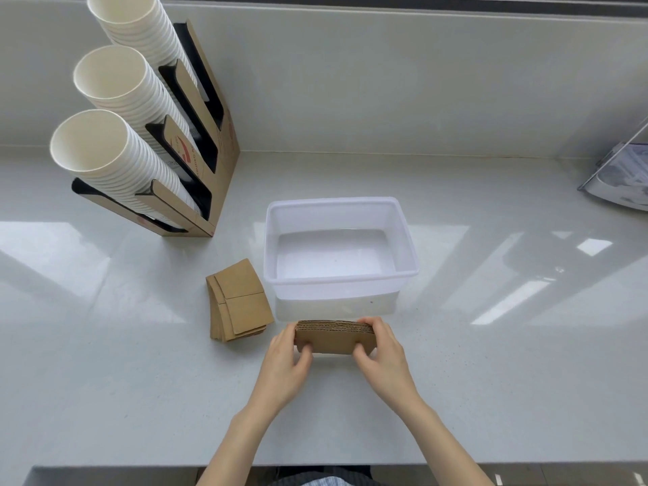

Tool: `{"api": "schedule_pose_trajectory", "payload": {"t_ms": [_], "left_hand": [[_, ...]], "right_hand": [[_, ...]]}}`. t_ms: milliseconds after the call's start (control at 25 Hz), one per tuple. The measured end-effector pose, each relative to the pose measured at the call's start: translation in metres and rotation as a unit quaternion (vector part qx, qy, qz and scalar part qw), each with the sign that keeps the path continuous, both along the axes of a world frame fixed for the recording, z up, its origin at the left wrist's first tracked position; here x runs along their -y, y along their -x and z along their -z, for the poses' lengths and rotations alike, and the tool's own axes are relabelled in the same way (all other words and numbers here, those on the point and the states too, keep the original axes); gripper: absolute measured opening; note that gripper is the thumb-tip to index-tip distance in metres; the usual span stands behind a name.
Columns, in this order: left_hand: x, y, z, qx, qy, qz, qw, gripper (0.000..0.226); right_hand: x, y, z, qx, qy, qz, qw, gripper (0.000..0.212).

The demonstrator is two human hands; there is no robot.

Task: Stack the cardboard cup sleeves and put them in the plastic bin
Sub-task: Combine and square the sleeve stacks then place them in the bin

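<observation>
A stack of brown cardboard cup sleeves (pixel 333 339) stands on edge on the white counter, just in front of the plastic bin. My left hand (pixel 285 359) grips its left end and my right hand (pixel 384 356) grips its right end. The clear plastic bin (pixel 406 240) sits behind the stack with nothing inside it. A second pile of flat sleeves (pixel 238 299) lies fanned on the counter to the left of the bin, untouched by either hand.
A cardboard cup holder (pixel 224 149) with three tilted stacks of white paper cups (pixel 105 75) stands at the back left. A clear acrylic stand with papers (pixel 620 173) is at the far right. The counter's front edge runs near my body.
</observation>
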State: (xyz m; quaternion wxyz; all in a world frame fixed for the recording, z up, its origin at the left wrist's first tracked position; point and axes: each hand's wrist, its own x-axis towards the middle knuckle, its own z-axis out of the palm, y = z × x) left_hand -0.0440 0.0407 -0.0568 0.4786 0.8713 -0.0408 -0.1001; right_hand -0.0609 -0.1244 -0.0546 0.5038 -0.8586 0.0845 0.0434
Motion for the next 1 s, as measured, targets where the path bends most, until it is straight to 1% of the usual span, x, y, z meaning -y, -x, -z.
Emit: {"api": "schedule_pose_trajectory", "payload": {"t_ms": [80,160,240,360,520,640,760,920,1000], "left_hand": [[-0.004,-0.001,-0.009,-0.011,0.031,-0.013,0.999,0.023],[-0.009,-0.004,-0.019,-0.020,0.072,-0.045,0.996,0.027],[-0.017,-0.007,-0.028,-0.009,0.109,-0.082,0.991,0.027],[-0.030,-0.015,-0.039,0.014,0.150,-0.128,0.980,0.027],[-0.052,-0.029,-0.047,0.009,0.190,-0.172,0.967,0.021],[-0.065,-0.041,-0.053,0.005,0.187,-0.180,0.966,0.019],[-0.077,-0.054,-0.053,0.002,0.158,-0.212,0.964,0.018],[-0.091,-0.074,-0.052,-0.005,0.114,-0.226,0.967,0.025],[-0.094,-0.083,-0.051,-0.008,0.100,-0.235,0.967,0.028]], "right_hand": [[-0.004,-0.004,-0.006,-0.014,-0.024,0.005,1.000,0.026],[-0.009,-0.007,-0.013,-0.034,-0.062,0.000,0.998,0.024],[-0.016,-0.010,-0.021,-0.050,-0.096,-0.020,0.994,0.022],[-0.029,-0.018,-0.033,-0.053,-0.111,-0.056,0.991,0.021],[-0.043,-0.035,-0.045,-0.056,-0.117,-0.099,0.987,0.018],[-0.055,-0.049,-0.050,-0.067,-0.120,-0.111,0.984,0.014],[-0.070,-0.061,-0.050,-0.088,-0.096,-0.125,0.983,0.009],[-0.092,-0.072,-0.044,-0.113,-0.089,-0.114,0.983,0.014],[-0.101,-0.075,-0.040,-0.115,-0.067,-0.108,0.985,0.019]]}}
